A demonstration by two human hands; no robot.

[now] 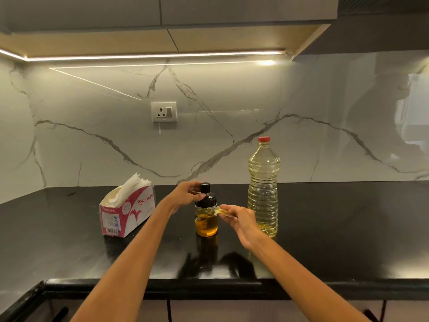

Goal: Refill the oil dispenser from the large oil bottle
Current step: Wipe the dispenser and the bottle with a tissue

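Two hands: both are raised at the oil dispenser [206, 214], which serves as the landmark below.
Oil dispenser: stood upright on the black countertop [325, 240], a small glass jar partly filled with amber oil, topped by a black cap [205, 194].
Left hand [189, 191]: the black cap is gripped from the left by curled fingers and thumb.
Right hand [239, 220]: the clear spout or handle piece on the dispenser's right side is pinched between fingertips.
Large oil bottle [263, 189]: stood upright just right of the dispenser, behind the right hand, red cap [264, 139] still on.
Tissue box [126, 211]: set well left of the dispenser, white tissues seen at its open top.
Wall socket [164, 112]: mounted on the marble backsplash above and left of the dispenser.
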